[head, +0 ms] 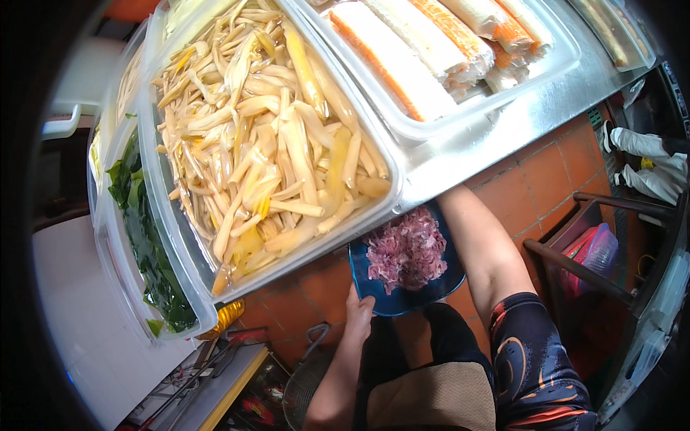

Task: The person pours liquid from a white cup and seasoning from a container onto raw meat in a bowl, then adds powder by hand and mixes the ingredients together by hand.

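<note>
My left hand (359,312) grips the near left rim of a blue plastic tray (389,304) heaped with thin-sliced pinkish-red raw meat (407,250). The tray is below the front edge of a steel shelf (439,172), which hides its far end. My right forearm reaches forward along the tray's right side and passes under the shelf, so the right hand is out of view. Above the tray, at the shelf's front, stands a clear plastic container (396,202) full of pale yellow vegetable strips (269,161) in liquid.
Right of it, another container (560,70) holds wrapped crab sticks (393,59). Dark green seaweed (145,237) fills a container at left. A dark rack (579,269) with colored baskets (590,253) stands at right. Another person's legs (649,159) show beyond it. A wire basket (307,388) is low left.
</note>
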### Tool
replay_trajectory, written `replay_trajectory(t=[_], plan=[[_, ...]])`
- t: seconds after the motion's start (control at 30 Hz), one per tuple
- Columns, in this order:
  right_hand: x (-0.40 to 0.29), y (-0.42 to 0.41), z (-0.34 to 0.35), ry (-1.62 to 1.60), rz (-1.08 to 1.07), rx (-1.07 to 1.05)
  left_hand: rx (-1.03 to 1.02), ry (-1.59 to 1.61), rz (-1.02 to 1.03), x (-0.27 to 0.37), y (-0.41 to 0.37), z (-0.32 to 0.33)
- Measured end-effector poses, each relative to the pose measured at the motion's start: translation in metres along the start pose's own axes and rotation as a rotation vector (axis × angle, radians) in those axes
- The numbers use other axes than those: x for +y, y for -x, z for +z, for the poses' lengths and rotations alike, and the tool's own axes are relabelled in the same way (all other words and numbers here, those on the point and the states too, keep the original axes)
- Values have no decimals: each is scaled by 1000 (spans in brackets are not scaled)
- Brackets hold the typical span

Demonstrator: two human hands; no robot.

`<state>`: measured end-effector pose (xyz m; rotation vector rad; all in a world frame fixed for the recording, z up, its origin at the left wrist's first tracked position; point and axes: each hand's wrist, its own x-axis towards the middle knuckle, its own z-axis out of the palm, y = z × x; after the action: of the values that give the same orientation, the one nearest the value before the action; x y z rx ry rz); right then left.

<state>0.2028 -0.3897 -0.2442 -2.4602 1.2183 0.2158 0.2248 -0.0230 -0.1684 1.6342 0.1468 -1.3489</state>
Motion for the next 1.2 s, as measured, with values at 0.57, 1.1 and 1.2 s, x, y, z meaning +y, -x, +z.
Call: replay_trajectory(t=[0.57, 1.1, 1.2], plan=[[-41, 192, 6, -524, -4, 2, -60, 46, 4, 5, 2, 6], [-148, 95, 20, -594, -101, 338, -8, 44, 30, 2, 3, -21], [-160, 83, 27, -289, -50, 79, 5, 23, -18, 3, 9, -30]])
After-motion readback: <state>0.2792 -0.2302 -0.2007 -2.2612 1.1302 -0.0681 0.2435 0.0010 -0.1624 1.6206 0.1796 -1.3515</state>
